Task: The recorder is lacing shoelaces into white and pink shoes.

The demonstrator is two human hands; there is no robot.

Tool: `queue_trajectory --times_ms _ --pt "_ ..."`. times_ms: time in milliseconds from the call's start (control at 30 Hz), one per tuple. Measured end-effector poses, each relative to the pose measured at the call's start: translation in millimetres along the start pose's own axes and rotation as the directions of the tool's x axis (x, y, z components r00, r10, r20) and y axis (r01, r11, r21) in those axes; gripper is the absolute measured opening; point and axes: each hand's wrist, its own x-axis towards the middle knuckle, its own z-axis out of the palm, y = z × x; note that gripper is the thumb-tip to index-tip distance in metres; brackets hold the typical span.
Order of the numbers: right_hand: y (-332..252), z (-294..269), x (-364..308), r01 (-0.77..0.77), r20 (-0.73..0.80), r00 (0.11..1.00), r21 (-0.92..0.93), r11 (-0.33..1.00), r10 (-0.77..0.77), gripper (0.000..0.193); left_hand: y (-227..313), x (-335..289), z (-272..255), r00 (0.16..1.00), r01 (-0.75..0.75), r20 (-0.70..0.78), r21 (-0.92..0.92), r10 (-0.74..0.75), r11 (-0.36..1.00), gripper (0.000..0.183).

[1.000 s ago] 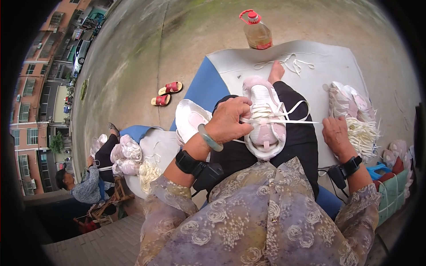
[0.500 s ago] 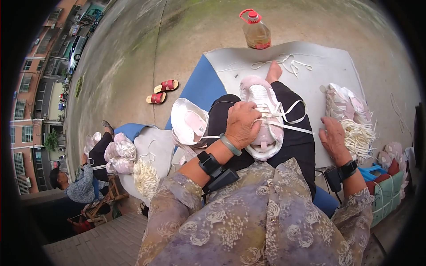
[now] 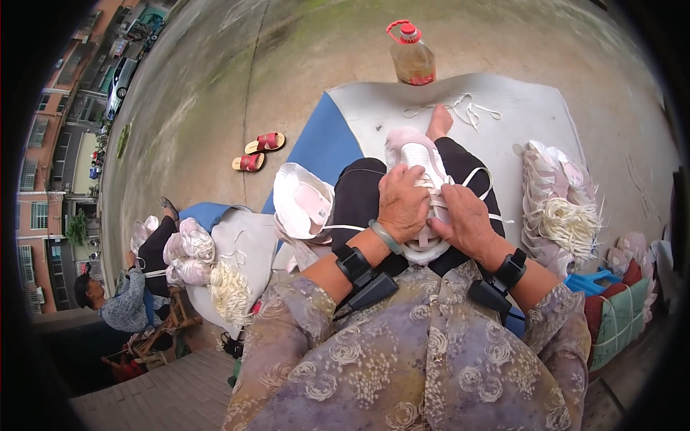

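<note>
A clear plastic jug (image 3: pixel 413 63) with a red cap and handle stands at twelve o'clock, with yellowish-brown liquid in it. At four o'clock a green bundle (image 3: pixel 619 327) is bound with white string; what it contains cannot be seen. Beside it sits a blue plastic object (image 3: pixel 591 282), too partly covered to name.

The pink-and-white sneaker (image 3: pixel 415 151) lies at the centre, on the person's lap between the thighs, toe toward twelve o'clock. The left hand (image 3: pixel 401 202) covers its lacing from nine o'clock, fingers close together and curled down; whether they pinch a lace is hidden. The right hand (image 3: pixel 467 219) rests against the other side, thumb and forefinger bent at the lacing with a narrow gap; I cannot tell whether they grip the white lace (image 3: pixel 480 172), which loops out toward two o'clock.

At nine o'clock, near the left thigh, is a second shoe (image 3: pixel 305 202), white and pink. At three o'clock a bunch of cream laces (image 3: pixel 569 219) lies against pale pink shoes (image 3: pixel 537 183) on the white mat (image 3: pixel 521 133).

Half a second ago the right hand was well apart from the sneaker, near that bunch; now it touches the sneaker. The left hand stays at the lacing.
</note>
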Motion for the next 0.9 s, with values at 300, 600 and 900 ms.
queue_trajectory --times_ms 300,600,900 --pt "7 5 -28 -0.086 0.001 0.996 0.144 0.986 0.086 0.035 17 -14 24 0.999 0.038 0.001 -0.016 -0.038 0.999 0.015" --pt "14 14 -15 -0.091 -0.005 0.996 0.207 0.974 0.094 0.029 16 -6 22 1.000 0.005 -0.026 0.047 -0.004 0.999 0.017" --pt "7 21 -19 -0.229 -0.028 0.967 0.355 0.906 0.255 0.044 10 -8 31 0.957 -0.156 -0.237 0.058 0.166 0.986 0.020"
